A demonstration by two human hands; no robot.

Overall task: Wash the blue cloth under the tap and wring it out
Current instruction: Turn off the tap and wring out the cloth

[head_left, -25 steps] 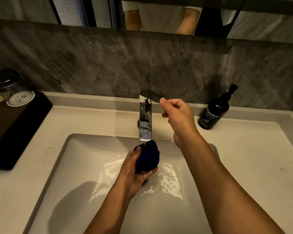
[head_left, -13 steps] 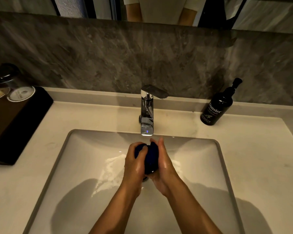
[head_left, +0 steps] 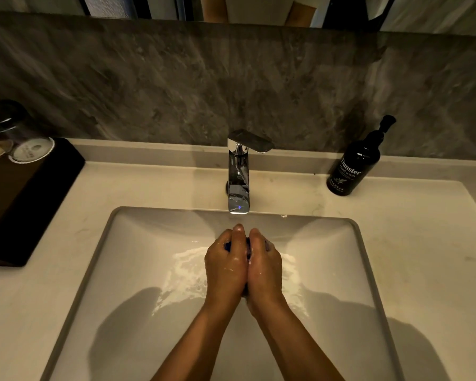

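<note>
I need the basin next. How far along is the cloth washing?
Done, apparently: wetting, since the basin floor is wet and no stream shows at the tap. In hand: the left hand and right hand squeeze the balled blue cloth between them over the basin. Left: finishing the wringing.
</note>
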